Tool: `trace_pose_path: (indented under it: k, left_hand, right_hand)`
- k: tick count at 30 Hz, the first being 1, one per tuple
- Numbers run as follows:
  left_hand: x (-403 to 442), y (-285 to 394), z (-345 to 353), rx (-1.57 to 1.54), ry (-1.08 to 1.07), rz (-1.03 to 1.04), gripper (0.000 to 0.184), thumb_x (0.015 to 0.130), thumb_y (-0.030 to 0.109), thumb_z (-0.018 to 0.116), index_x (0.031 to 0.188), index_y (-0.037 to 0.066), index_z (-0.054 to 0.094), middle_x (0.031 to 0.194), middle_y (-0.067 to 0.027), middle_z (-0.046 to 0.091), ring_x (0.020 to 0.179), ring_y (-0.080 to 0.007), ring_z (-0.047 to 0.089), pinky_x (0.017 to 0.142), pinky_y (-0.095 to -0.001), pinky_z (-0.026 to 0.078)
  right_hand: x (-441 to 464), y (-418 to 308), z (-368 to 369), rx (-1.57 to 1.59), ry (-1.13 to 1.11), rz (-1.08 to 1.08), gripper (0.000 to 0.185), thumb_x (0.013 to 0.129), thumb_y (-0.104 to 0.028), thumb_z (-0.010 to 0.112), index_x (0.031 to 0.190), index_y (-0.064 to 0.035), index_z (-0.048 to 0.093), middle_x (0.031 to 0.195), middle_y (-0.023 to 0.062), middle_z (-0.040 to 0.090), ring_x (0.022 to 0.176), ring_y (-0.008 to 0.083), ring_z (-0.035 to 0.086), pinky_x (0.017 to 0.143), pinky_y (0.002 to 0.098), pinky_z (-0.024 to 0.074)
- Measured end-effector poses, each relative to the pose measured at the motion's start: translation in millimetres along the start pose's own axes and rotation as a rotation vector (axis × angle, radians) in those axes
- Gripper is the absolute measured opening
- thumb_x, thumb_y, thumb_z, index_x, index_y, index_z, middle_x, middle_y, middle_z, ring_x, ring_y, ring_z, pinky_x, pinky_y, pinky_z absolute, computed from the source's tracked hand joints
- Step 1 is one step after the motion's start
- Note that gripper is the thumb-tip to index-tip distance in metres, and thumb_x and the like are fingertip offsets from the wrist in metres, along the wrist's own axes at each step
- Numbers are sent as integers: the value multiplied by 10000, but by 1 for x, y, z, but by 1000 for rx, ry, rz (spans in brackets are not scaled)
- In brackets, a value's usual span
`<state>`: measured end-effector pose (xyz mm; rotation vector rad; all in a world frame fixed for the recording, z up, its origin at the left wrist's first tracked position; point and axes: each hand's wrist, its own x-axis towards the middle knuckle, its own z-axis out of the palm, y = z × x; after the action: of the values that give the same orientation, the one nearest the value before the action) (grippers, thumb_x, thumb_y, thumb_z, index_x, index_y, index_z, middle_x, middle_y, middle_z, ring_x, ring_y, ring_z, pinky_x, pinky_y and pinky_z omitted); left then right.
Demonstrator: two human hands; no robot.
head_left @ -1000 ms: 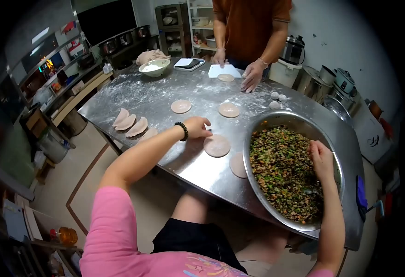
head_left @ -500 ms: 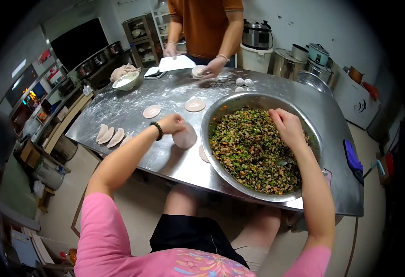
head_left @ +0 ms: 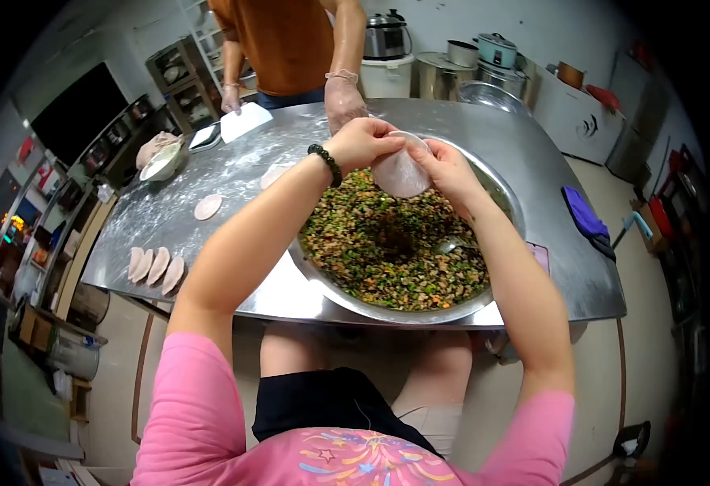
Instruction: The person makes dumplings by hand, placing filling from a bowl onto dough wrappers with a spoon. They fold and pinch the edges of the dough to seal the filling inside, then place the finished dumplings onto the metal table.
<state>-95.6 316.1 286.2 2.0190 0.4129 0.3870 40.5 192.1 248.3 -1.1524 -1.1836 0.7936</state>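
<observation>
The grip of the left hand [head_left: 363, 146] is narrow, thumb and fingers pinching the near-left part of the upper edge of a round dough wrapper [head_left: 402, 174]. The grip of the right hand [head_left: 450, 172] is narrow too, closed on the wrapper's upper right edge, so the sheet hangs tilted between both hands. It is above the far part of a wide metal basin [head_left: 316, 281], over the chopped filling [head_left: 371, 271] of green, brown and orange bits. A metal spoon [head_left: 449, 245] lies partly sunk in the filling, toward the right side. A dark beaded bracelet [head_left: 325, 164] circles the left wrist.

The basin stands on a steel tabletop [head_left: 250, 231] dusted with flour. Left of it lie a flat wrapper [head_left: 208, 207] and another wrapper [head_left: 274, 176] partly covered by the left forearm; a row of folded dumplings [head_left: 157, 267] sits near the left end. Across the tabletop, a co-worker's gloved hand [head_left: 231, 99] holds a white flat scraper [head_left: 246, 122]; their other gloved hand [head_left: 344, 103] appears just beyond the left hand, its fingertips hidden.
</observation>
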Motion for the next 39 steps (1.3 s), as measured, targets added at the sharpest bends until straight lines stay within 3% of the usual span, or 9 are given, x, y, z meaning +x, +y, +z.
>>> trace_pose_path:
  k: [4,11,15,21,23,30,33,37,39]
  left_hand:
    - [21,-1,19,-458,153,-167,363,870,346,581,952,-6,613,800,-31,603,671,-100,548,593,-226,450]
    - [29,-26,25,-16,242,120,342,883,333,558,891,-3,620,775,-21,607,649,-108,548,575,-242,444]
    - [11,-6,35,-542,182,-105,386,888,341,546,839,-35,618,731,-24,611,659,-85,538,592,-233,437]
    - [20,-25,28,123,213,141,408,899,386,510,993,-5,578,865,-63,609,750,-142,587,670,-316,500]
    - [7,-6,34,-561,168,-163,378,903,366,509,956,2,595,833,-57,609,731,-127,572,650,-300,488]
    - [15,-20,34,122,235,183,446,918,427,448,963,4,584,817,-52,600,708,-139,573,658,-301,491]
    - [4,-4,36,-527,164,-129,379,895,365,529,971,-2,587,836,-51,606,698,-125,569,647,-304,491]
    - [14,-22,31,-395,67,-6,400,892,378,528,978,-9,583,856,-59,611,716,-126,578,664,-303,497]
    - [14,-19,30,1,172,70,394,893,369,530,996,-8,575,868,-61,613,726,-128,580,686,-307,503]
  right_hand:
    - [5,8,-10,20,229,-26,356,837,-313,627,985,9,602,871,46,630,744,93,567,673,247,444]
    - [9,11,-17,-82,211,9,315,831,-275,632,970,6,605,849,51,629,739,99,568,651,252,448]
    - [9,4,-14,-53,311,-12,326,825,-285,638,959,11,610,839,50,626,730,106,567,646,261,454]
    - [7,5,-17,-125,201,-10,330,832,-297,634,964,5,613,844,55,628,729,106,567,645,259,455]
    - [8,6,-19,-80,285,-25,357,819,-314,649,968,8,614,851,60,629,730,108,567,648,258,456]
    - [4,-2,-17,-133,264,54,364,810,-321,659,964,5,615,848,58,632,747,111,572,659,261,459]
    - [8,3,-20,-100,269,15,370,801,-330,669,955,4,619,847,58,633,749,114,576,664,263,462]
    - [7,-1,-21,-51,271,26,383,790,-334,682,950,7,619,843,55,633,739,111,570,660,260,460]
    - [6,-2,-20,-105,242,55,385,790,-337,682,947,9,619,841,53,634,738,109,568,657,259,458]
